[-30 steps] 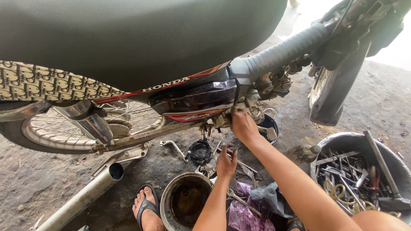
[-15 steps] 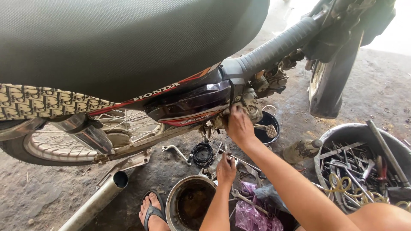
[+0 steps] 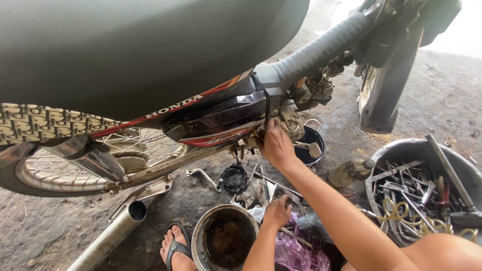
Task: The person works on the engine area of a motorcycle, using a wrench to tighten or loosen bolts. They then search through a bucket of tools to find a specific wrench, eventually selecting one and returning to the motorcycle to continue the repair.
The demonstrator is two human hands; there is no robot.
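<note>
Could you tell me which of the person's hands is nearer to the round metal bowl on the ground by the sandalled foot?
Left. The left hand rests just right of the bowl, beside its rim. The right hand is higher up, against the motorcycle engine.

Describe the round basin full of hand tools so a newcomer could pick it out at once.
Start at the motorcycle's front wheel at upper right and drop to the ground beside it. There sits the tool basin, a wide grey metal bowl near the person's right arm. Unlike the dirty pot by the sandalled foot, which holds dark liquid, it is heaped with wrenches and a hammer.
</note>
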